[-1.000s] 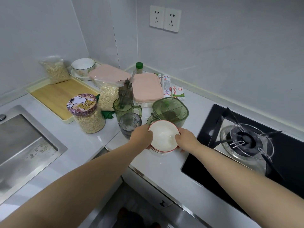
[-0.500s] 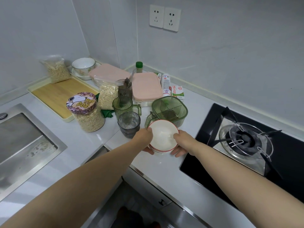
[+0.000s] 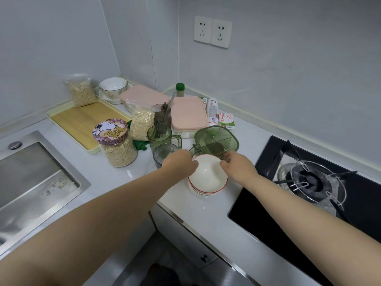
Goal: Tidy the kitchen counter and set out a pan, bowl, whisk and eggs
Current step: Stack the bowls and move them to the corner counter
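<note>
A stack of white bowls with red rims (image 3: 208, 178) sits on the white counter (image 3: 206, 213) near its front edge, left of the stove. My left hand (image 3: 181, 162) hovers at the stack's far left rim with curled fingers; whether it grips the rim is hidden. My right hand (image 3: 237, 165) is at the far right rim, and its fingertips pinch the front edge of the green container (image 3: 216, 139) just behind the bowls.
A grey glass (image 3: 161, 152), a green mug (image 3: 159, 134) and an oat jar (image 3: 115, 143) crowd the left. Pink lidded boxes (image 3: 188, 113), oat bags, a milk carton (image 3: 226, 120) and a wooden tray (image 3: 82, 118) lie behind. The gas burner (image 3: 315, 182) is right, the sink (image 3: 31, 178) left.
Both hands left the sides of the bowl stack and moved away from me to its far rim. The right hand now touches the green container. The bowls stay on the counter.
</note>
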{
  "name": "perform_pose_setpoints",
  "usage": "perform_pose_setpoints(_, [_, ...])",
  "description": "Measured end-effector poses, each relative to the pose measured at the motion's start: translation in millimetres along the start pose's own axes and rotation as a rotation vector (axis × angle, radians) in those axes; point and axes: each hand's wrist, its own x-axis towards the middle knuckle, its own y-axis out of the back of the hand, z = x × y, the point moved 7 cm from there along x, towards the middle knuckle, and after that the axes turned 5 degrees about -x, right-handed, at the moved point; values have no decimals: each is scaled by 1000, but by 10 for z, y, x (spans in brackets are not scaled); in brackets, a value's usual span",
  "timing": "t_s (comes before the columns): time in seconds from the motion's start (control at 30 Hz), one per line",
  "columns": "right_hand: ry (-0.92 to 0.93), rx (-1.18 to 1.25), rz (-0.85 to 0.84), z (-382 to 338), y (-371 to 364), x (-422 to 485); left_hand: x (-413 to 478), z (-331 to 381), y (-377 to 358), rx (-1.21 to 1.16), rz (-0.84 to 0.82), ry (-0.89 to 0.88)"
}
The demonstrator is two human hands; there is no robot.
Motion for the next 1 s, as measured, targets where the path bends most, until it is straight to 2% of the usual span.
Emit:
perform_pose_setpoints(0.23, [153, 29, 111, -524, 230, 68, 2, -51, 392, -151, 170, -102])
perform_pose_setpoints(0.5, [249, 27, 164, -1340, 292, 399, 144, -477, 1051, -267, 315, -188])
perform_pose_setpoints(0.73, [342, 57, 185, -2358, 217, 859, 530, -1205, 1669, -302, 336, -189])
perform_pose_setpoints(1.0, [324, 49, 136, -3239, 57, 1386, 969, -2015, 2176, -372, 290, -139])
